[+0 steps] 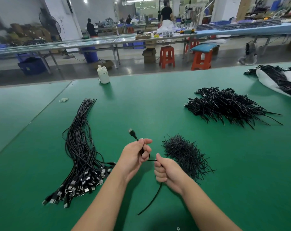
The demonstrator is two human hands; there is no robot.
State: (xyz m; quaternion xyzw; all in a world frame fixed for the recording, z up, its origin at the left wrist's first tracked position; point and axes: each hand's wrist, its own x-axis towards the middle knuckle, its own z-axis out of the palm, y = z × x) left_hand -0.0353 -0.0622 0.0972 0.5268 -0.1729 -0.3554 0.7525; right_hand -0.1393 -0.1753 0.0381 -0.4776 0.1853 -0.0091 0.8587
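My left hand (135, 155) grips a folded black USB cable (132, 133), whose plug sticks up past my fingers. My right hand (166, 170) is curled round the same cable's loose end (151, 200), which trails down toward the table's near edge. A short taut stretch of black wire runs between the two hands. To the left lies a long bundle of straight USB cables (79, 147) with their plugs fanned out near me. Just right of my hands sits a small heap of black twist ties (183, 152).
A larger pile of tied black cables (228, 105) lies at the right on the green table (141, 100). More cables on a white bag (279, 79) sit at the far right. A white bottle (103, 75) stands at the far edge; rubber bands (64, 99) lie left.
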